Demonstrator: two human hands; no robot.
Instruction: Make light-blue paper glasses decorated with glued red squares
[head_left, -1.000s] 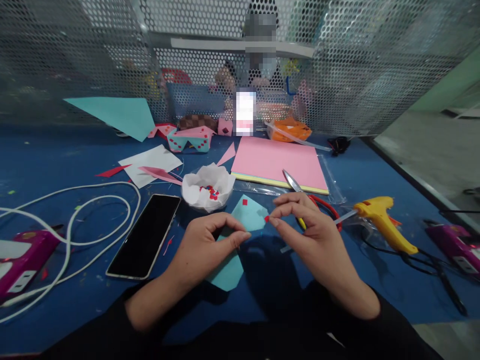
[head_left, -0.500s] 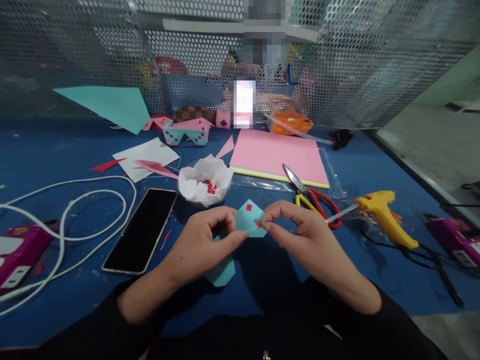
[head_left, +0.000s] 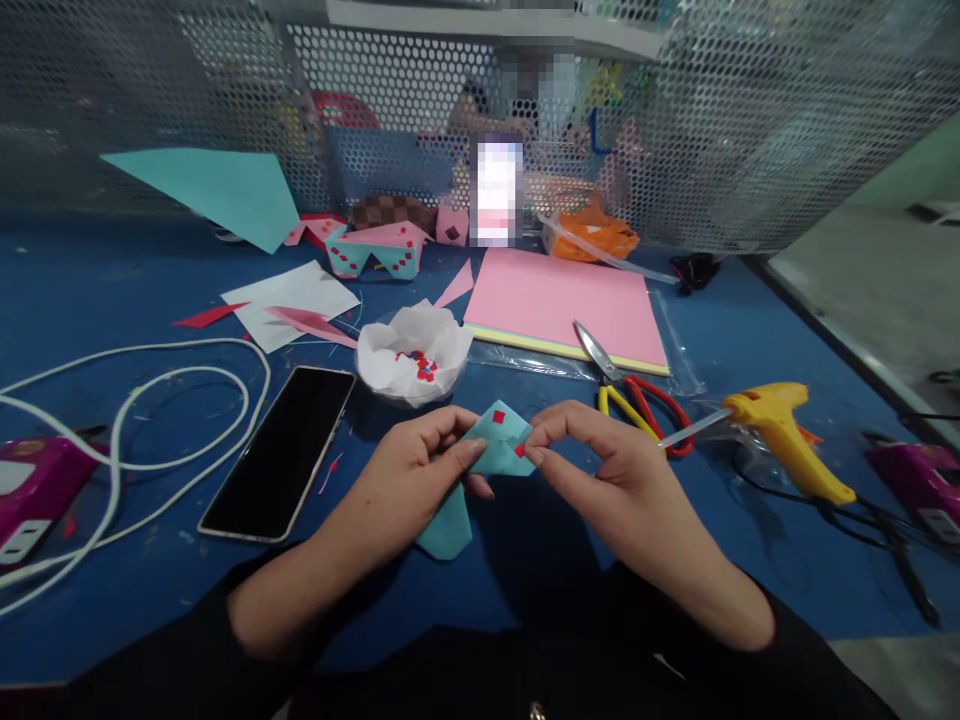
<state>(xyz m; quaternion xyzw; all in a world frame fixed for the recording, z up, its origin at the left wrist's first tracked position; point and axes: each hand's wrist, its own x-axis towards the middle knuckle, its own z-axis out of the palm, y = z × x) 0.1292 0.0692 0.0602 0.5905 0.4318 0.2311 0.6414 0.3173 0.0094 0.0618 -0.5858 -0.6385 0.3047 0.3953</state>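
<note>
In front of me, my left hand (head_left: 420,465) is closed on a folded turquoise paper cutout (head_left: 501,450), thumb on top and fingers behind. Another strip of the cutout hangs below that hand. One red paper square (head_left: 499,417) lies near the cutout's upper point. A second, smaller-looking red square (head_left: 520,450) is at the right edge, partly covered by fingertips. My right hand (head_left: 592,460) pinches that edge between thumb and forefinger, right at this second square. Beyond my hands, a bowl (head_left: 375,350) lined with white paper holds several small red and blue bits.
A phone (head_left: 281,455) and white cable (head_left: 247,420) lie left. To the right are scissors (head_left: 596,350) and a yellow glue gun (head_left: 787,440). Pink sheets (head_left: 562,305), paper glasses (head_left: 375,255) and a lit, blurred screen (head_left: 497,190) stand towards the mesh panel (head_left: 405,90).
My left hand has shifted its grip slightly, and its lower fingers now show beneath the cutout. The cutout has tilted a little. My right hand keeps its pinch; the view has moved slightly.
</note>
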